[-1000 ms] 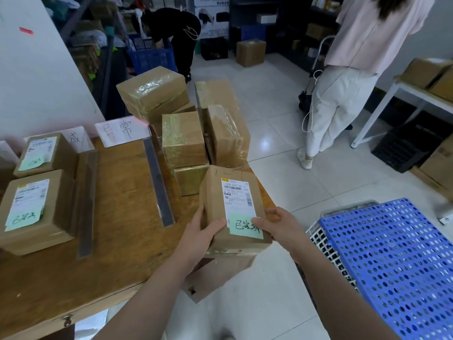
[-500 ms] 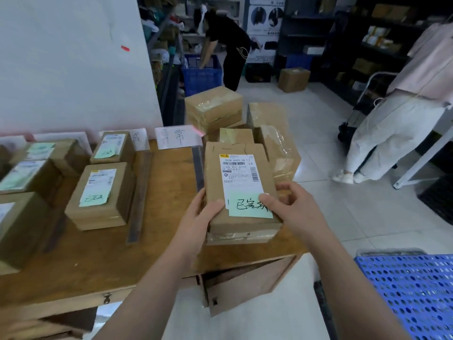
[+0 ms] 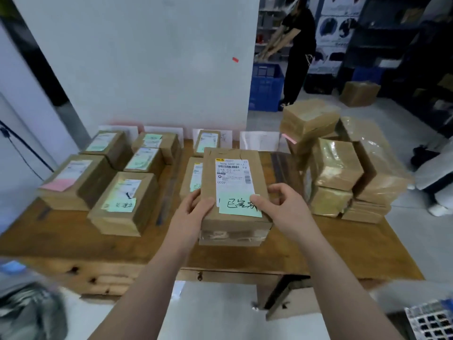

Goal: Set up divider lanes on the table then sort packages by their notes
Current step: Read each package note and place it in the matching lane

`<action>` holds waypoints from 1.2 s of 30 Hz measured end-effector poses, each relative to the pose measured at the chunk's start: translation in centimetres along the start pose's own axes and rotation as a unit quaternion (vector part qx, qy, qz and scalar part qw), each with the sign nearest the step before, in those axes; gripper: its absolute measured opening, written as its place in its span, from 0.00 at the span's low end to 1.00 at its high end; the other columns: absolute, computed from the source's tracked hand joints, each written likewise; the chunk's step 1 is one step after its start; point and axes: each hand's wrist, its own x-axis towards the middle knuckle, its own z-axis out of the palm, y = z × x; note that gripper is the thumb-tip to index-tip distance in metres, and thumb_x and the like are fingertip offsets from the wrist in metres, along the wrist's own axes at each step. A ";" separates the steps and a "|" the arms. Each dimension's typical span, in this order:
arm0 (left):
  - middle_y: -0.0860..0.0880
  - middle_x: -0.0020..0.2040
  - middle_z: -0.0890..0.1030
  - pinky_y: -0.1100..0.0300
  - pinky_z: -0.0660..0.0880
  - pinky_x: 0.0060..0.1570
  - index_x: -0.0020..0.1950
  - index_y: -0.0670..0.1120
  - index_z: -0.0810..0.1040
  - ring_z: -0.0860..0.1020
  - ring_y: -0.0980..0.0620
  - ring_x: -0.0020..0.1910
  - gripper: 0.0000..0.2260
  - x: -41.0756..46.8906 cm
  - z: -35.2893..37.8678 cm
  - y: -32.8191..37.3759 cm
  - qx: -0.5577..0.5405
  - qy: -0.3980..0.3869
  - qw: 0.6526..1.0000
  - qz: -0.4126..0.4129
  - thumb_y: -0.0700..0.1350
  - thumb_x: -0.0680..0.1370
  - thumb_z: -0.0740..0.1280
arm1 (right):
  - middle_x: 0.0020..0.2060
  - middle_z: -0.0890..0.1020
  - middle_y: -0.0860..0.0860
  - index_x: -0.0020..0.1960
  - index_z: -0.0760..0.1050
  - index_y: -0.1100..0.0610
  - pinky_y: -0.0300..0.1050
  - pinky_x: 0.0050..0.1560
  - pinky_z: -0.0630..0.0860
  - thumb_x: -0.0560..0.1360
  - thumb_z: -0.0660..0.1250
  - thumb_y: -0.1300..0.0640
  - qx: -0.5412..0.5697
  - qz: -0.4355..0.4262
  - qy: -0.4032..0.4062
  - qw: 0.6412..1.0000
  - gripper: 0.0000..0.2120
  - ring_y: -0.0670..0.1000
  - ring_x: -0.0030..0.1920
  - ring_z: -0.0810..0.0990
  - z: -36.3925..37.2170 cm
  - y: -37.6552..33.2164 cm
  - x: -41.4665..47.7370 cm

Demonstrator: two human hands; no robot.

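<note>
Over the middle of the bench (image 3: 343, 246), both hands clasp one brown package (image 3: 232, 231) by its near end: the left hand (image 3: 193, 212) wraps the left edge with the thumb lying on top, and the right hand (image 3: 282, 209) curls around the right edge with its thumb pressed on a green note (image 3: 239, 208) bearing handwriting. A white shipping label (image 3: 231, 173) sits just above that note. Whether the package rests on the wood or hangs just above it is unclear. Partly hidden behind it lies another labelled package (image 3: 193, 177). A dark divider strip (image 3: 278, 168) runs front to back just right of the held package, and another strip (image 3: 164, 200) runs to the left. Beyond that left strip stand more boxes, the nearest with a green note (image 3: 122, 202), the one farther left with a pink note (image 3: 73, 180). White paper signs (image 3: 259, 141) lean along the far edge. On the right end, tape-wrapped boxes (image 3: 335, 168) are piled up. Farther back, a person in black (image 3: 299, 52) bends over a blue crate (image 3: 266, 87).
</note>
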 end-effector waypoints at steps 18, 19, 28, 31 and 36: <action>0.54 0.52 0.82 0.64 0.75 0.37 0.66 0.52 0.75 0.80 0.54 0.47 0.14 4.0 -9.2 -7.1 0.132 -0.065 0.983 -0.114 0.52 0.81 0.63 | 0.44 0.82 0.45 0.56 0.70 0.51 0.52 0.45 0.83 0.71 0.73 0.47 -0.041 0.138 -0.061 0.988 0.19 0.47 0.39 0.84 13.5 3.9 0.0; 0.54 0.52 0.82 0.65 0.74 0.35 0.65 0.53 0.75 0.80 0.56 0.46 0.13 4.2 -9.1 -7.4 0.140 -0.066 0.981 -0.115 0.51 0.81 0.63 | 0.43 0.81 0.44 0.57 0.69 0.51 0.53 0.45 0.82 0.71 0.73 0.47 -0.046 0.145 -0.061 0.987 0.20 0.47 0.38 0.84 13.8 4.3 0.2; 0.52 0.59 0.81 0.57 0.79 0.50 0.71 0.53 0.71 0.79 0.51 0.54 0.17 7.0 -9.4 -10.3 0.176 -0.054 0.976 -0.120 0.46 0.82 0.63 | 0.47 0.82 0.45 0.55 0.70 0.50 0.53 0.45 0.83 0.70 0.74 0.50 -0.052 0.172 -0.070 0.981 0.19 0.47 0.42 0.83 16.4 6.6 2.0; 0.52 0.60 0.81 0.58 0.78 0.49 0.73 0.52 0.70 0.79 0.51 0.54 0.18 7.6 -9.5 -10.8 0.187 -0.050 0.975 -0.111 0.45 0.82 0.62 | 0.49 0.81 0.46 0.57 0.70 0.52 0.51 0.44 0.83 0.71 0.74 0.50 -0.061 0.174 -0.071 0.980 0.20 0.47 0.44 0.83 17.2 6.8 2.4; 0.54 0.58 0.80 0.63 0.78 0.43 0.72 0.53 0.69 0.79 0.53 0.52 0.17 8.4 -9.6 -11.0 0.202 -0.040 0.973 -0.101 0.45 0.83 0.60 | 0.51 0.82 0.46 0.58 0.70 0.50 0.52 0.46 0.82 0.71 0.74 0.48 -0.066 0.172 -0.068 0.981 0.20 0.49 0.46 0.83 18.1 7.3 3.3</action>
